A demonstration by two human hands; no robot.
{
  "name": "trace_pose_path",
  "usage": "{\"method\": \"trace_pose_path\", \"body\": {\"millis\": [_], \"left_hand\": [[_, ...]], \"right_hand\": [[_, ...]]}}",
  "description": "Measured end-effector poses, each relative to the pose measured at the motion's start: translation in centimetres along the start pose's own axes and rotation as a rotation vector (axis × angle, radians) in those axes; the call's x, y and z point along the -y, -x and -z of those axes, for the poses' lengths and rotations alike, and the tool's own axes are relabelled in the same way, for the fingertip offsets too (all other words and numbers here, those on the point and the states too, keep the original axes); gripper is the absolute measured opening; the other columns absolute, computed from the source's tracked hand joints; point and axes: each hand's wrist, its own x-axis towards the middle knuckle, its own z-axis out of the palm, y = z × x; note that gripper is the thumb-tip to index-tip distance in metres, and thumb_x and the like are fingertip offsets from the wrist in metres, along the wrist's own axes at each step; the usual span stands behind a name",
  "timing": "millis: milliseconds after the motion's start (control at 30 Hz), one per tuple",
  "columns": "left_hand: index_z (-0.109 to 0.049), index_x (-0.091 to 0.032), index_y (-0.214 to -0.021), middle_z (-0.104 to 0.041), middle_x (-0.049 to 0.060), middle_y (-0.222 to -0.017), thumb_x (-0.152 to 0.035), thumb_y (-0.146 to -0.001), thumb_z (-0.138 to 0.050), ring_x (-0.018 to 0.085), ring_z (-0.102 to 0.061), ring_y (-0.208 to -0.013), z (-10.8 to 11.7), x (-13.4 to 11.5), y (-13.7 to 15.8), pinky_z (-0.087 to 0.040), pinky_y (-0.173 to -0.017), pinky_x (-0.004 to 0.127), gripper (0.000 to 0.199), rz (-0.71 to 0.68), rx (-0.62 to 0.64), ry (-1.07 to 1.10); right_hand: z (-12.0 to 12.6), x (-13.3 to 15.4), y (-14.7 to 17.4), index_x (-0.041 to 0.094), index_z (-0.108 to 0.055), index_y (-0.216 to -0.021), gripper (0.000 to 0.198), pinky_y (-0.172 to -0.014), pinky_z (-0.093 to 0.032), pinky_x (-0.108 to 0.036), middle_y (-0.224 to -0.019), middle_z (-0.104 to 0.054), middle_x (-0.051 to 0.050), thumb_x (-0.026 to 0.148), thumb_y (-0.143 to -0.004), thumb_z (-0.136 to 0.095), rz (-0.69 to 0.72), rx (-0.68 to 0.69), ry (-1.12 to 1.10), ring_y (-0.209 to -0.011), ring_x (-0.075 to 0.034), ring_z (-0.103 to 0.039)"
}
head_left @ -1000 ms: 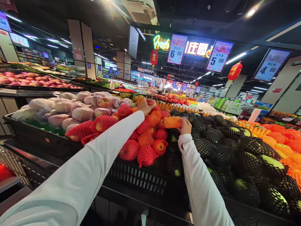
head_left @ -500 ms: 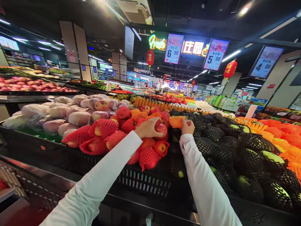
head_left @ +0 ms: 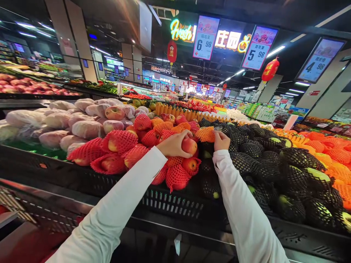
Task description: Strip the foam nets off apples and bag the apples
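My left hand (head_left: 173, 143) is closed around a bare red apple (head_left: 189, 146) above the heap. In a pinch, my right hand (head_left: 221, 141) grips an orange foam net (head_left: 205, 134), which looks flat and hangs out to the left of the fingers. Whether anything is inside the net I cannot tell. Below and left of the hands lie apples in red foam nets (head_left: 177, 177), a few in orange ones. Fruit in black foam nets (head_left: 249, 149), green where it shows, is piled right beside my right hand.
Film-wrapped fruit (head_left: 87, 129) is heaped on the left. A slotted black crate edge (head_left: 172, 203) runs along the front. Orange-netted fruit (head_left: 333, 155) lies at far right. Price screens (head_left: 206, 37) and red lanterns (head_left: 270, 70) hang overhead.
The view has tilted down slightly and moved closer. Both hands keep their holds on the apple and the orange net, with little visible movement relative to the fruit.
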Motion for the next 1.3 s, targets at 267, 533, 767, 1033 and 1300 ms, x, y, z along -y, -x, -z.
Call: {"method": "trace_pose_path", "body": {"millis": [267, 533, 767, 1033, 1300], "left_hand": [[-0.051, -0.017, -0.12, -0.059, 0.011, -0.127, -0.039, -0.057, -0.08, 0.029, -0.057, -0.116, 0.1, 0.6, 0.0, -0.041, -0.104, 0.042, 0.073, 0.013, 0.155, 0.006], [-0.046, -0.015, -0.115, -0.061, 0.014, -0.111, -0.061, -0.053, -0.079, 0.033, -0.062, -0.1, -0.1, 0.6, -0.1, -0.047, -0.088, 0.044, 0.084, 0.165, 0.114, -0.104], [-0.051, -0.019, -0.115, -0.059, 0.009, -0.117, -0.047, -0.063, -0.074, 0.029, -0.058, -0.108, 0.2, 0.4, 0.1, -0.042, -0.099, 0.043, 0.064, 0.038, -0.091, -0.126], [-0.057, -0.021, -0.108, -0.065, 0.007, -0.11, -0.049, -0.068, -0.071, 0.029, -0.061, -0.104, 0.0, 0.5, -0.2, -0.043, -0.095, 0.042, 0.051, 0.027, 0.014, -0.122], [-0.054, -0.02, -0.115, -0.061, 0.008, -0.12, -0.05, -0.067, -0.074, 0.029, -0.058, -0.109, 0.1, 0.5, -0.1, -0.042, -0.098, 0.041, 0.06, -0.028, 0.008, -0.091]], "right_hand": [[0.5, 0.1, 0.0, 0.02, -0.058, -0.07, 0.02, -0.06, -0.042, -0.025, -0.067, -0.06, 0.005, 0.019, -0.051, -0.062, 0.139, 0.014, 0.096, -0.059, -0.012, -0.051], [0.5, 1.2, 0.5, 0.02, -0.055, -0.088, 0.04, -0.054, -0.041, -0.023, -0.069, -0.056, 0.007, 0.02, -0.049, -0.065, 0.091, 0.004, 0.071, -0.055, -0.011, -0.049], [0.0, 2.5, 1.6, 0.021, -0.053, -0.075, 0.027, -0.055, -0.044, -0.025, -0.07, -0.061, 0.002, 0.042, -0.064, -0.066, 0.111, 0.022, -0.031, -0.059, -0.013, -0.053], [-0.2, 3.8, 2.9, 0.021, -0.053, -0.07, 0.035, -0.047, -0.043, -0.022, -0.063, -0.061, 0.004, 0.052, -0.069, -0.069, 0.143, 0.209, -0.077, -0.05, -0.01, -0.052], [-0.2, 4.1, 3.1, 0.021, -0.055, -0.072, 0.038, -0.033, -0.031, -0.021, -0.055, -0.059, 0.006, 0.051, -0.064, -0.075, 0.073, 0.239, -0.145, -0.035, -0.008, -0.046]]}}
